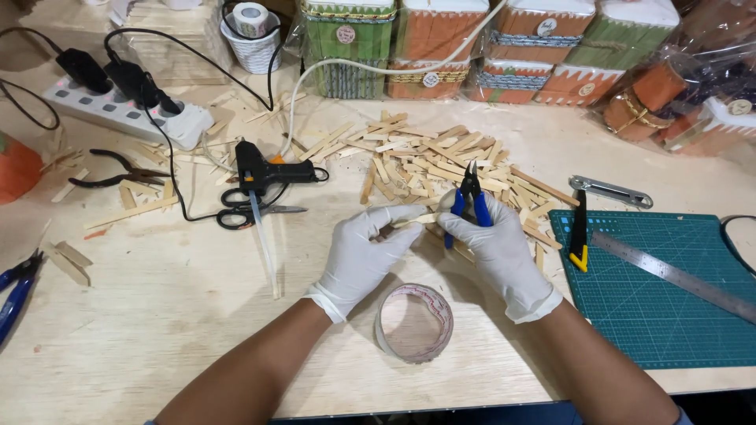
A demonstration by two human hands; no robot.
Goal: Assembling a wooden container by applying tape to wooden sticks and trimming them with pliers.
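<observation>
Both hands wear white gloves. My left hand [364, 250] pinches a thin wooden stick [420, 219] by its left end, over the table's middle. My right hand [494, 244] grips blue-handled cutting pliers [466, 201], their black jaws pointing away from me just above the stick. Behind the hands lies a pile of cut wooden sticks [441, 161]. A roll of tape [413, 323] lies flat just in front of my wrists.
A black glue gun [264, 173] and scissors [248, 212] lie to the left, with black pliers [118, 169] and a power strip [126, 110] beyond. A green cutting mat [654, 299] with a steel ruler [677, 275] and a utility knife [579, 232] sits right. Wrapped boxes [512, 47] line the back.
</observation>
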